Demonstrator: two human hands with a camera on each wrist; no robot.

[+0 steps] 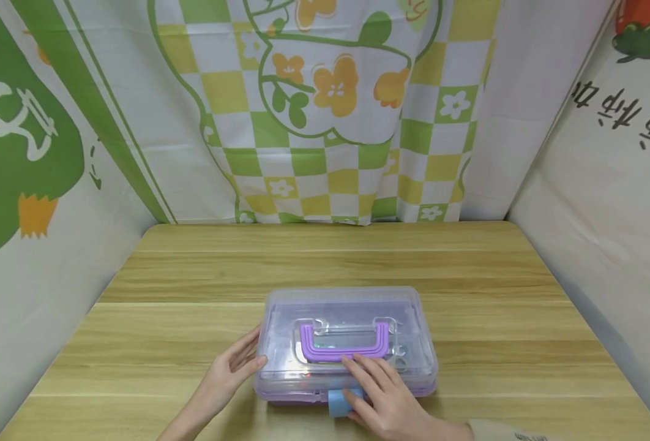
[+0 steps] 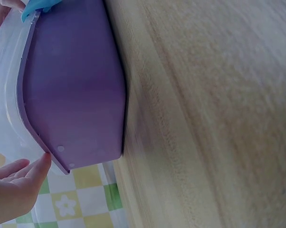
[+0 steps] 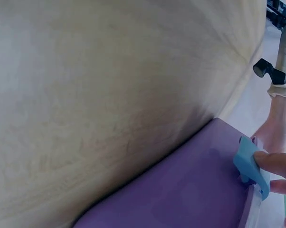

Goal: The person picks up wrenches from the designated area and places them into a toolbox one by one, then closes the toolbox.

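Observation:
A storage box with a clear lid (image 1: pixel 347 306), a purple base (image 2: pixel 76 90) and a purple carrying handle (image 1: pixel 344 354) sits on the wooden table. Wrenches and other small items show through the lid. At its left side, my left hand (image 1: pixel 228 373) rests straight fingers against the wall and rim, thumb near the front left corner. My right hand (image 1: pixel 388 401) is at the front, its fingertips on the lid by the handle. With a thumb and finger it holds the light blue latch (image 3: pixel 250 164), which tilts out from the front wall.
Around the box lies the wooden tabletop (image 1: pixel 193 263). Behind it hangs a green and yellow checked curtain (image 1: pixel 330 165), and printed white cloth (image 1: pixel 595 202) stands along the right side. A black device (image 3: pixel 270 71) is strapped to the left wrist.

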